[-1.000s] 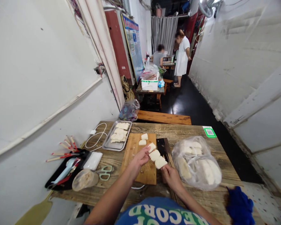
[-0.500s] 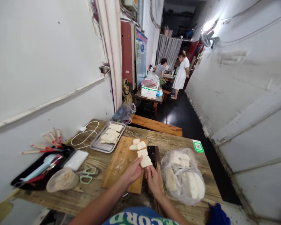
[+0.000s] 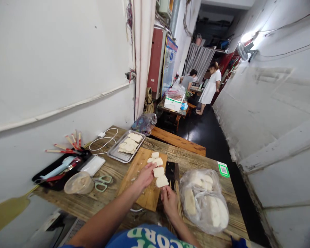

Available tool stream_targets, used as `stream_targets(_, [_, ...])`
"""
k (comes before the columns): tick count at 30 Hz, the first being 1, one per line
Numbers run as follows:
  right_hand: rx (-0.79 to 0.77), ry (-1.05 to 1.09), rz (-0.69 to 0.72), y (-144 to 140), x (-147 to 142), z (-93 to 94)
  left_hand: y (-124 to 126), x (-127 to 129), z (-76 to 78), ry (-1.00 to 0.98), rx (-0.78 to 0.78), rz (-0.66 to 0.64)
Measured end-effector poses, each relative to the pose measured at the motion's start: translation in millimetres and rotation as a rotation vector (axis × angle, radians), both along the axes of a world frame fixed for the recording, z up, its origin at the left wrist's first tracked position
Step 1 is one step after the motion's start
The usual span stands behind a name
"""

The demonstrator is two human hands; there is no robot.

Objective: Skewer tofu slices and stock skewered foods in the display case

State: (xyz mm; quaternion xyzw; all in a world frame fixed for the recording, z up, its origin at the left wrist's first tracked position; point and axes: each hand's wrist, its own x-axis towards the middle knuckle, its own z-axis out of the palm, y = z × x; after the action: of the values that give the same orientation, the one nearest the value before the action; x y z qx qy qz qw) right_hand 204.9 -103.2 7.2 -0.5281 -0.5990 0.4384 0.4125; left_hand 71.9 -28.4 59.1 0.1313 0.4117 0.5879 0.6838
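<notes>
A row of white slices [image 3: 160, 175] lies along the right edge of a wooden cutting board [image 3: 136, 175]. My left hand [image 3: 146, 175] pinches the row from the left, near its middle slice. My right hand [image 3: 167, 201] grips the nearest slice [image 3: 162, 181] at its lower end. Whether a stick runs through the slices cannot be told. Two more slices [image 3: 155, 157] lie further up the board. A dark cleaver [image 3: 171, 171] rests just right of the board, with bamboo sticks [image 3: 177, 203] beside my right hand.
A plastic bag of white pieces [image 3: 205, 201] sits at the right. A metal tray [image 3: 116, 155] holds more slices. Scissors [image 3: 101, 183], a lidded tub [image 3: 79, 182] and a black tray of utensils [image 3: 57, 170] lie left. A bench [image 3: 181, 141] and two people stand beyond.
The camera swung right and up. My hands drew closer together along the row of slices, which stayed at the board's right edge.
</notes>
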Motion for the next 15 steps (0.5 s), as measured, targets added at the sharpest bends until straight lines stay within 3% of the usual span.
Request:
stream_targets(5, [0.010,0.012,-0.020,0,-1,-3.7,-7,2,-2.2,0.008,0.004,0.001])
stream_targets(10, [0.009,-0.004,-0.050,2,-1,-3.4,-26,14,-10.4,0.036,-0.028,-0.125])
stream_targets(15, [0.079,-0.058,-0.058,2,-1,-2.0,-31,20,-14.3,0.029,-0.012,-0.059])
